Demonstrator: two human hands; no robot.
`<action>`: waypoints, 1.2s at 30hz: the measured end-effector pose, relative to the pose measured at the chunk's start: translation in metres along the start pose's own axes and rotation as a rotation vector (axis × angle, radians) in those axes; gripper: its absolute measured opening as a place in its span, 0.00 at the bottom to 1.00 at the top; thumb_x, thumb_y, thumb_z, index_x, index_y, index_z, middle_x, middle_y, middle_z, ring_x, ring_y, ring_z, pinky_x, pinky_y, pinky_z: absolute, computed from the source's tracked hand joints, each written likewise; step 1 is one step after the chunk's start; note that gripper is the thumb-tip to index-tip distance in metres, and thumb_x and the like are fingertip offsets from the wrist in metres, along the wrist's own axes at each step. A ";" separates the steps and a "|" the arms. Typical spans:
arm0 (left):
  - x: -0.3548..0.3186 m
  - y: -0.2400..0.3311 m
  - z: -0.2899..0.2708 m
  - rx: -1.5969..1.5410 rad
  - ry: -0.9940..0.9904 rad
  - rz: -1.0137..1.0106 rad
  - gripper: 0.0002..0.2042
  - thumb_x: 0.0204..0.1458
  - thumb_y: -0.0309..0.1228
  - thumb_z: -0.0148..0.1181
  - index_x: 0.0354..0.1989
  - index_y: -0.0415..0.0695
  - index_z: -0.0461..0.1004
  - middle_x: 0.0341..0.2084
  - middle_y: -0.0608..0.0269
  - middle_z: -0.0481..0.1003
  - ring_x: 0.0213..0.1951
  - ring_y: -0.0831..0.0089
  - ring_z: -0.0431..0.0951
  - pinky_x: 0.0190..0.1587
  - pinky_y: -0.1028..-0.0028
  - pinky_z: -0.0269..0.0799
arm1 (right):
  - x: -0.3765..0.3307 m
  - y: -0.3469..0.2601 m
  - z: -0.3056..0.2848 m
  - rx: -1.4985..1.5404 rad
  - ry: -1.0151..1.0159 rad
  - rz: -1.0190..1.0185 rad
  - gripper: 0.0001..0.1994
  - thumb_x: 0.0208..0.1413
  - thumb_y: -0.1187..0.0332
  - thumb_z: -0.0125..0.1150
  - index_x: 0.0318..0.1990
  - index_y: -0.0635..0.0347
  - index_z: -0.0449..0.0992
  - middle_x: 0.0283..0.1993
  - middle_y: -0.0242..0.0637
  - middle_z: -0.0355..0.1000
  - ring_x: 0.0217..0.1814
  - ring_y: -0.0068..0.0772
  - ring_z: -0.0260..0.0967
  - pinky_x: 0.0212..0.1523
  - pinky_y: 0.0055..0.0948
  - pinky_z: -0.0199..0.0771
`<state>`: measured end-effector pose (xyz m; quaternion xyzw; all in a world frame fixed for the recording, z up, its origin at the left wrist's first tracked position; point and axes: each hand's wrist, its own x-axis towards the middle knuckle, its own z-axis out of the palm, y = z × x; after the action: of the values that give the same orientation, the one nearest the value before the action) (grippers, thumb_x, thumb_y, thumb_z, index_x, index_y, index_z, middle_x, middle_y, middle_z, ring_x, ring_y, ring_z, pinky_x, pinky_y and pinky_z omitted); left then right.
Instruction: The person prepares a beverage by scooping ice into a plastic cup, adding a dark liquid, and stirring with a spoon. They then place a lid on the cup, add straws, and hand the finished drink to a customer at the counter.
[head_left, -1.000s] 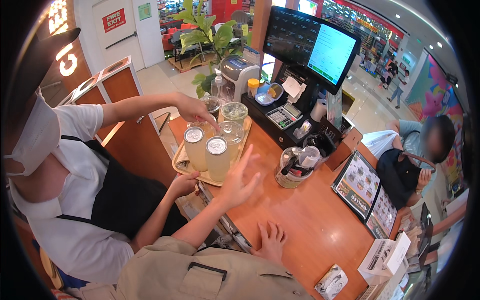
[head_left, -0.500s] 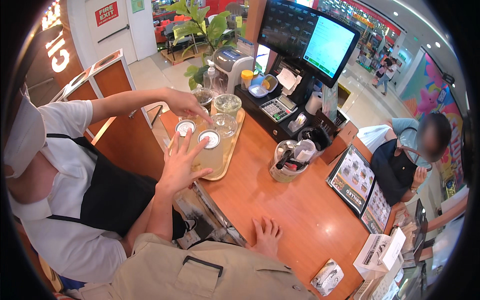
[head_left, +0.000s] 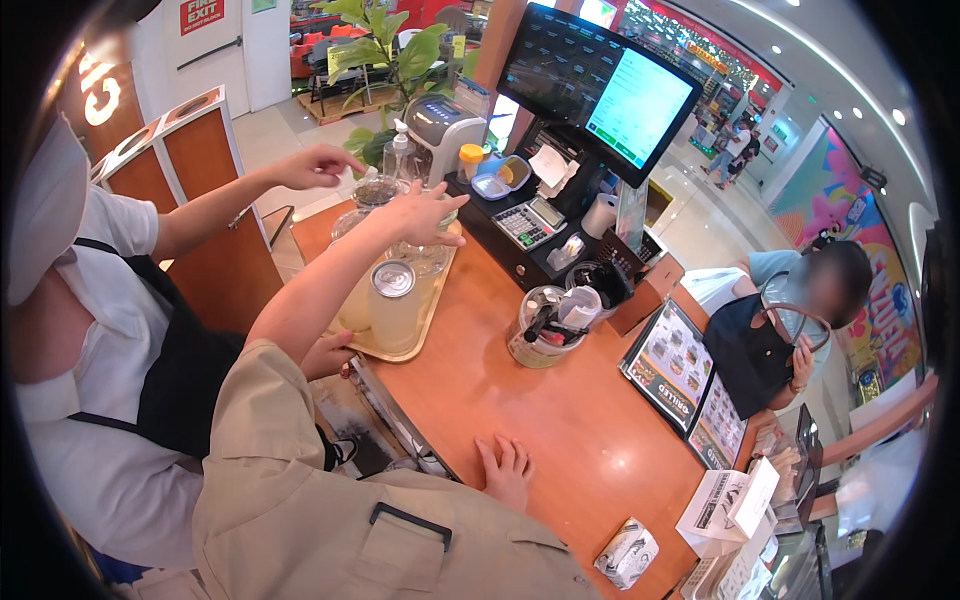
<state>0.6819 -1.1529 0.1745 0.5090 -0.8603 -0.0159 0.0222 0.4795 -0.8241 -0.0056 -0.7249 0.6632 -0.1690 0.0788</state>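
My left hand [head_left: 415, 214] reaches over the far half of a yellowish tray [head_left: 437, 318], fingers stretched out and apart. Below and around it stand clear lidded cups [head_left: 428, 258]; my hand partly hides them, and whether it touches one I cannot tell. Nearer on the tray is a clear can with a silver lid [head_left: 393, 280], holding pale liquid. A second such can is mostly behind my forearm. My right hand [head_left: 508, 473] rests on the wooden counter [head_left: 590, 420], fingers spread, holding nothing.
At left, a co-worker in a black apron points a hand [head_left: 318, 166] at the cups; another hand [head_left: 325, 355] is by the tray. Beyond are a calculator [head_left: 530, 221], a monitor [head_left: 600, 90] and a utensil tub [head_left: 545, 330]. A menu [head_left: 685, 375] lies before a person across the counter.
My left hand has moved from the nearer cans to above the farther cups. The co-worker's pointing hand has drawn back and up. The view has shifted slightly; my right hand stays on the counter.
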 end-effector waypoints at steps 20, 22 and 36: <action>0.019 -0.193 0.053 -0.313 0.083 -0.136 0.25 0.53 0.37 0.49 0.62 0.53 0.57 0.57 0.49 0.61 0.58 0.59 0.62 0.60 0.68 0.56 | 0.001 -0.006 -0.003 0.036 -0.025 -0.014 0.27 0.45 0.60 0.58 0.56 0.43 0.63 0.59 0.40 0.54 0.65 0.48 0.44 0.61 0.54 0.38; 0.023 -0.202 0.058 -0.370 0.065 -0.110 0.25 0.52 0.35 0.50 0.61 0.50 0.58 0.56 0.49 0.63 0.57 0.59 0.63 0.59 0.68 0.57 | 0.001 -0.005 0.002 0.011 -0.038 -0.018 0.30 0.42 0.55 0.59 0.57 0.42 0.62 0.60 0.39 0.53 0.65 0.47 0.44 0.61 0.54 0.38; -0.141 0.038 -0.023 -1.100 -0.617 1.414 0.27 0.52 0.30 0.57 0.58 0.34 0.57 0.58 0.48 0.58 0.59 0.57 0.59 0.60 0.65 0.54 | -0.003 0.010 0.009 -0.078 -0.121 0.015 0.34 0.41 0.59 0.60 0.60 0.42 0.57 0.64 0.39 0.48 0.67 0.49 0.40 0.61 0.58 0.36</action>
<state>0.7175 -1.0112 0.1963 -0.2388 -0.8090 -0.5359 0.0350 0.4733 -0.8234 -0.0181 -0.7312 0.6688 -0.0982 0.0919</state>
